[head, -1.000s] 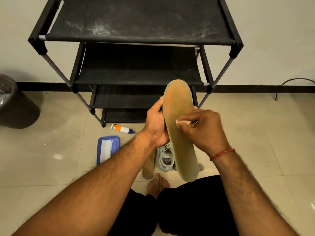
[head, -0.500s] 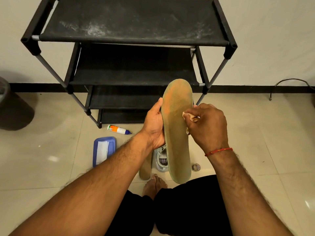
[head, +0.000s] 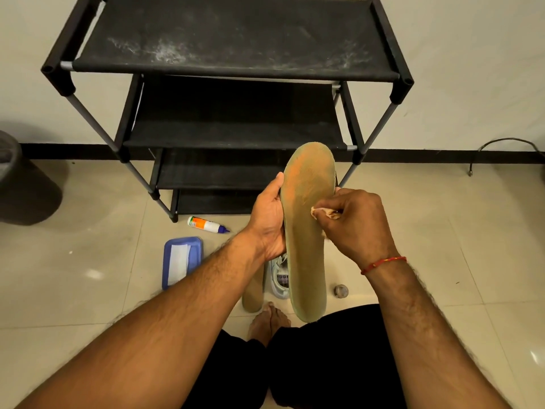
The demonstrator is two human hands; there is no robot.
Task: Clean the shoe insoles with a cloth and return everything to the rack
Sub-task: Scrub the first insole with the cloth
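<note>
Gripping the insole (head: 306,231) upright above the floor before the rack (head: 230,60), the left hand (head: 269,219) steadies it as the right hand (head: 356,225) pinches a cloth (head: 320,212) against its middle, apparently mid-wipe; next probably calls for firm strokes heelward.

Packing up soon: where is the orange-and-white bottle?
In the head view, the bottle lies on its side on the floor left of the left hand, between the foot of the rack and the blue tray.
</note>
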